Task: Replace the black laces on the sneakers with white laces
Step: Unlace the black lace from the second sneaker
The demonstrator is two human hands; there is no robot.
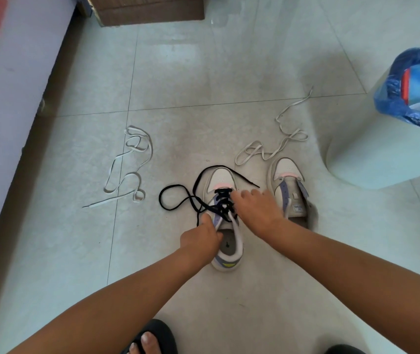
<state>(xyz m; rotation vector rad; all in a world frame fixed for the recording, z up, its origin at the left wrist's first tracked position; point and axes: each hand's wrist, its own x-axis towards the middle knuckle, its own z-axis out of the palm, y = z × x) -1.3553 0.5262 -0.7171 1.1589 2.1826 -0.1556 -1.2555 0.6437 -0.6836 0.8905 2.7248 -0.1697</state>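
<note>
we see our own two arms bare from the bottom edge of the view all the way to the wrists, with no sleeve, watch, band or ring on either. our left hand [200,240] and right hand [257,208] are bare too, no gloves, and the nails that show look short and plain. at the bottom of the view our left foot [145,341] sits in a black open-toed slipper [164,333] with a wide, rounded band across the top, the toes sticking out with unpainted nails. a dark rounded shape [343,350] at the lower right edge may be the other slipper, though too little shows to tell.
</note>
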